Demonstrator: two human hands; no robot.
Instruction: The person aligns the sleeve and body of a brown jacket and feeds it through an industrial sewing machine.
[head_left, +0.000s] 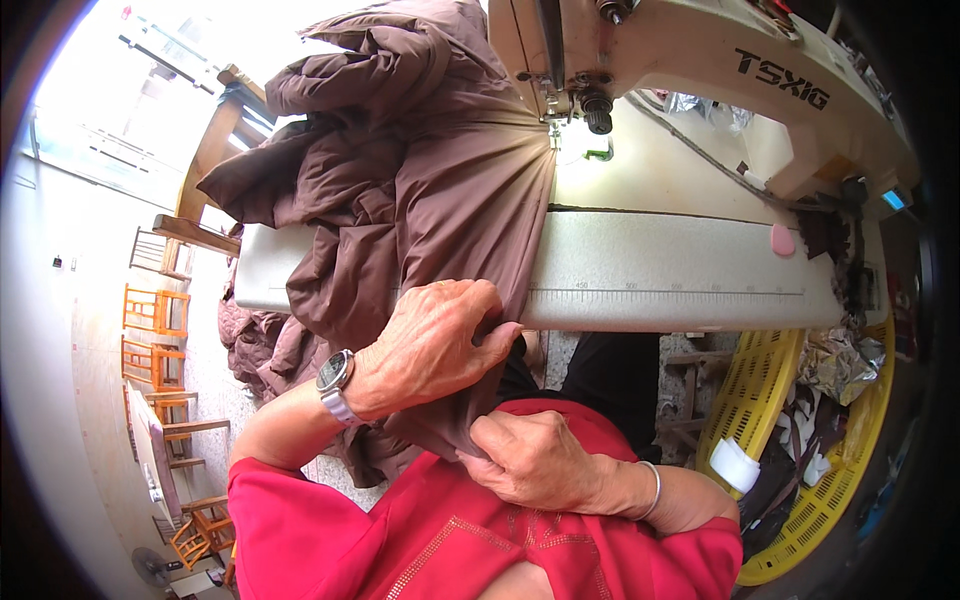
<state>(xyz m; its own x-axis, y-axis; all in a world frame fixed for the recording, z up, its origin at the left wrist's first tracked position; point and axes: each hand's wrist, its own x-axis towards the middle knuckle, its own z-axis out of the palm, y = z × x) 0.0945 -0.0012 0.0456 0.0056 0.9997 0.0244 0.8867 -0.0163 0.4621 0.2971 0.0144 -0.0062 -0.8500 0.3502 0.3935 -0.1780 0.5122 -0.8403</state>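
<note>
Brown fabric (465, 195) lies in folds over the left part of the sewing machine's table (660, 262) and hangs past its front edge. Its upper right edge runs to the lit needle area and presser foot (553, 135) of the industrial sewing machine (697, 45), with creases fanning out from there. My left hand (431, 341), a watch on its wrist, is closed on the fabric's edge at the table's front. Nearer my body, my right hand (525, 461), with a bangle, pinches a lower part of the same edge between thumb and fingers.
A yellow plastic basket (750, 405) with dark cloth scraps and crinkled foil stands right of my legs. On the table's right lies a pink oval piece (782, 241). More brown quilted fabric (259, 345) hangs below the table's left end. Wooden stools (157, 360) stand farther left.
</note>
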